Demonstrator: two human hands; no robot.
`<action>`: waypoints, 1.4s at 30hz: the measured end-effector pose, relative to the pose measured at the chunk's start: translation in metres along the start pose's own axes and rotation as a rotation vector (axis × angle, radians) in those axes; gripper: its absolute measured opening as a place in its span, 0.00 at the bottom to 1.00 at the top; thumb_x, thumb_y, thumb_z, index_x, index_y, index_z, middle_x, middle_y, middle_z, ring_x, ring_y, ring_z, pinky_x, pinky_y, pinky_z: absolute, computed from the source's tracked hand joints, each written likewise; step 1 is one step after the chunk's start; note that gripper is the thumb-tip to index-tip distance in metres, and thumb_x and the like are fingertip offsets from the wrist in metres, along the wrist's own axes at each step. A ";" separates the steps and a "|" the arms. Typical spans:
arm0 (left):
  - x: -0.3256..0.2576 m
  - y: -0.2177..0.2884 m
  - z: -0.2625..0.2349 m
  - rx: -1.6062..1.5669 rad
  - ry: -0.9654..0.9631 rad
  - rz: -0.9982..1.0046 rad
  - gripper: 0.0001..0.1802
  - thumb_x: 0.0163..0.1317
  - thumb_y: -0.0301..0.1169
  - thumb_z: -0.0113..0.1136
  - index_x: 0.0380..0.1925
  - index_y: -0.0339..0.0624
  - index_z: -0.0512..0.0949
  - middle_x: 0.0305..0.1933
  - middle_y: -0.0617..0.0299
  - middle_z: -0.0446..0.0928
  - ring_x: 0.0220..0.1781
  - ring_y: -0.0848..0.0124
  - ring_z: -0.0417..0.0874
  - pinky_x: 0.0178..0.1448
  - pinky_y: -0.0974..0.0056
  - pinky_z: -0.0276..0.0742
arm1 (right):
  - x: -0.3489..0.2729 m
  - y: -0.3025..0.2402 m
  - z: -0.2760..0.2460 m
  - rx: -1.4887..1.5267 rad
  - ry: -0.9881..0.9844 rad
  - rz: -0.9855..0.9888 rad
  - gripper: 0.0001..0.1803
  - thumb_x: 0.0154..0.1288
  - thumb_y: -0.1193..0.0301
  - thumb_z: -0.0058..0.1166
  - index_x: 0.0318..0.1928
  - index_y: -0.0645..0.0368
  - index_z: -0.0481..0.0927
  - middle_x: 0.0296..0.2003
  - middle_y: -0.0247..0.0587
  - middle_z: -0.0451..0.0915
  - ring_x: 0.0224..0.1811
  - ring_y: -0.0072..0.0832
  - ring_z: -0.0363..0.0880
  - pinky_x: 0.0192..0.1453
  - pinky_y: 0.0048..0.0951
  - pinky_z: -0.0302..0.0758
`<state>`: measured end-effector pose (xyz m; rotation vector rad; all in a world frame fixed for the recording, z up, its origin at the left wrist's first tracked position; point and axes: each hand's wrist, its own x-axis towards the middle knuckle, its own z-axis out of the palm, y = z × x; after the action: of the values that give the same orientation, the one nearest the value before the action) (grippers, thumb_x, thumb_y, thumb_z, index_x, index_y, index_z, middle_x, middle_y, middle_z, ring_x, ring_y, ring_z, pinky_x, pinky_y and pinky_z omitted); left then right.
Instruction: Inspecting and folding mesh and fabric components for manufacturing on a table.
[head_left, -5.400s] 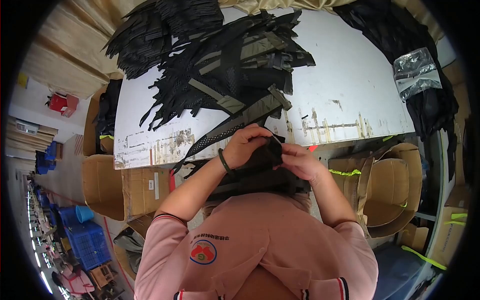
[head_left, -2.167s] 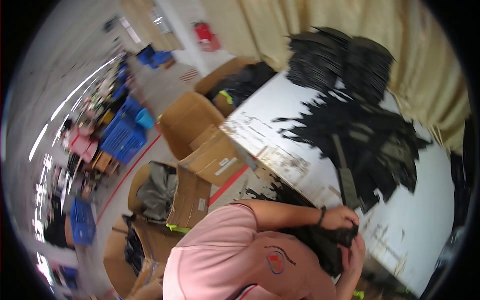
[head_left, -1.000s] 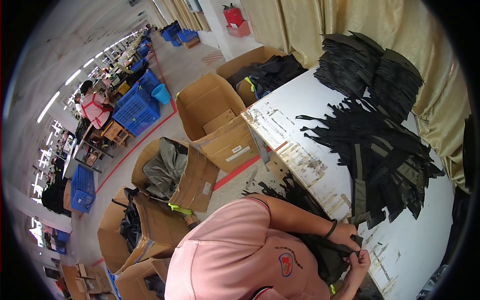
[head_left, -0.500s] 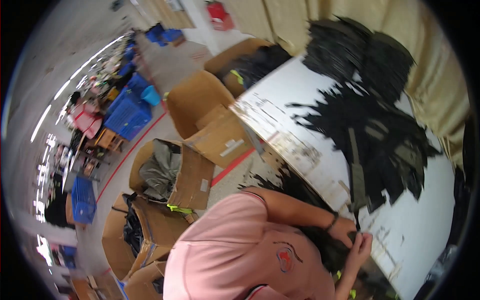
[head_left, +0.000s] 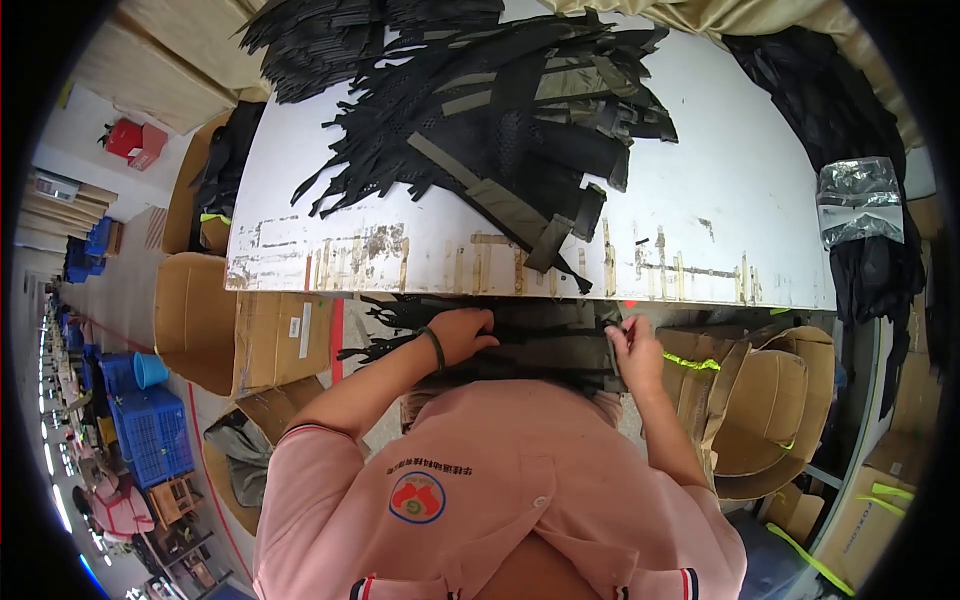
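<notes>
Dark black and olive fabric pieces (head_left: 560, 355) lie across my lap, just below the table's front edge, with narrow black straps trailing off to the left. My left hand (head_left: 464, 336), a dark band on its wrist, has its fingers curled on the upper part of these pieces, thumb and fingertips close together. At the right end of the same pieces, my right hand (head_left: 636, 352) pinches a dark edge between thumb and fingers. On the white table (head_left: 720, 230) in front of me, a loose heap of similar black mesh and olive strapped pieces (head_left: 510, 130) fans out toward the front edge.
Neater dark stacks (head_left: 320, 50) sit at the table's far left. A clear plastic bag (head_left: 860, 200) lies by black fabric at the right edge. Cardboard boxes stand left (head_left: 275, 340) and right (head_left: 765, 400). Farther left are blue crates (head_left: 150, 430) and another person (head_left: 115, 505).
My view has swung from the left round to face the table squarely. My hands, close together before, are now apart, the left one farther left over the fabric in my lap.
</notes>
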<state>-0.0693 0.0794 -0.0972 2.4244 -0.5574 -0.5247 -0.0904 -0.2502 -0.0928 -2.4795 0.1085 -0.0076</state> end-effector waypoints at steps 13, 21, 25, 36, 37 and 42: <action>0.086 0.034 -0.081 0.119 0.559 0.359 0.17 0.52 0.23 0.61 0.45 0.42 0.76 0.46 0.53 0.74 0.50 0.52 0.73 0.53 0.55 0.70 | 0.141 -0.110 0.023 -0.153 -0.210 -0.334 0.15 0.57 0.73 0.60 0.46 0.56 0.77 0.41 0.48 0.74 0.43 0.46 0.76 0.46 0.41 0.73; 0.102 0.057 -0.067 0.435 0.169 0.291 0.12 0.53 0.32 0.61 0.39 0.44 0.77 0.42 0.55 0.79 0.44 0.55 0.79 0.48 0.55 0.74 | 0.096 -0.097 0.001 0.026 0.025 -0.626 0.13 0.48 0.79 0.62 0.37 0.57 0.79 0.40 0.45 0.74 0.43 0.44 0.74 0.46 0.39 0.72; 0.094 0.076 -0.046 0.000 0.324 0.190 0.08 0.56 0.32 0.58 0.35 0.41 0.77 0.33 0.54 0.81 0.35 0.53 0.81 0.38 0.54 0.75 | 0.066 -0.106 -0.011 0.231 0.120 -0.385 0.25 0.50 0.74 0.64 0.51 0.60 0.72 0.43 0.46 0.75 0.45 0.46 0.74 0.46 0.40 0.72; 0.088 0.073 -0.043 -0.489 0.222 0.037 0.14 0.56 0.37 0.65 0.32 0.39 0.75 0.23 0.58 0.76 0.25 0.66 0.76 0.32 0.64 0.71 | 0.068 -0.081 0.012 0.127 0.050 -0.460 0.25 0.55 0.77 0.56 0.55 0.57 0.68 0.39 0.51 0.77 0.38 0.50 0.77 0.40 0.44 0.74; 0.085 0.076 -0.044 -0.477 0.231 0.026 0.12 0.56 0.34 0.66 0.31 0.38 0.74 0.24 0.63 0.74 0.26 0.73 0.73 0.33 0.68 0.70 | 0.068 -0.083 0.012 0.117 0.054 -0.475 0.24 0.57 0.77 0.55 0.55 0.56 0.68 0.37 0.50 0.78 0.35 0.49 0.78 0.37 0.43 0.74; 0.082 0.073 -0.045 -0.482 0.270 0.075 0.11 0.56 0.30 0.67 0.30 0.38 0.73 0.26 0.67 0.73 0.28 0.79 0.70 0.33 0.71 0.69 | 0.075 -0.090 -0.002 0.146 0.005 -0.569 0.18 0.58 0.76 0.54 0.50 0.54 0.72 0.31 0.47 0.78 0.30 0.47 0.79 0.31 0.41 0.75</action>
<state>0.0013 0.0055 -0.0377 1.9628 -0.3543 -0.2545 -0.0086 -0.1865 -0.0382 -2.2831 -0.5753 -0.2529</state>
